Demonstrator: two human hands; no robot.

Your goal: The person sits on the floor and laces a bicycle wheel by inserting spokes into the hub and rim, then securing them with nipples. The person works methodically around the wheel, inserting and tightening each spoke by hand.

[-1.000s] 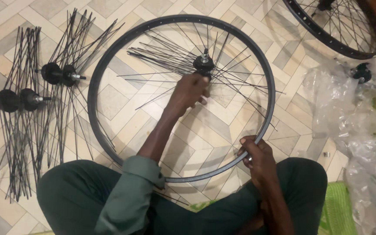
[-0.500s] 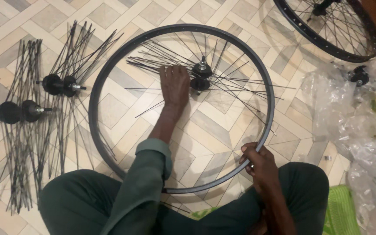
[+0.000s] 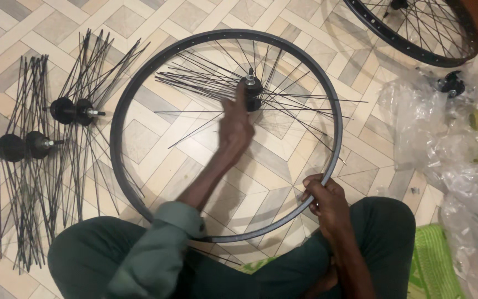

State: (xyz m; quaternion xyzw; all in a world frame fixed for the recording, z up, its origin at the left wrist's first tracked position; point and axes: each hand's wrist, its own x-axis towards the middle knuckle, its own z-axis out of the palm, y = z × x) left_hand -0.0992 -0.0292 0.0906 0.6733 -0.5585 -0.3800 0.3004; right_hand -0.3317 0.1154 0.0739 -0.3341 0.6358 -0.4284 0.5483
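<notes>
A black bicycle wheel rim (image 3: 118, 111) lies flat on the tiled floor in front of me. Inside it sits a black hub (image 3: 252, 88) with many loose black spokes (image 3: 195, 77) fanning out from it. My left hand (image 3: 235, 123) reaches into the rim, its fingers touching the hub from the near side; the hand looks blurred. My right hand (image 3: 325, 199) grips the near right edge of the rim, fingers curled over it. My knees in dark green trousers sit against the rim's near side.
Two more hubs with spoke bundles (image 3: 74, 111) (image 3: 17, 147) lie on the floor at the left. A built black wheel (image 3: 416, 33) is at the top right. Crumpled clear plastic wrap (image 3: 449, 149) and a green mat (image 3: 432, 266) lie at the right.
My left hand slid from the hub's right side across to its near left side, fingers now pointing up at the hub. The right hand stayed on the rim.
</notes>
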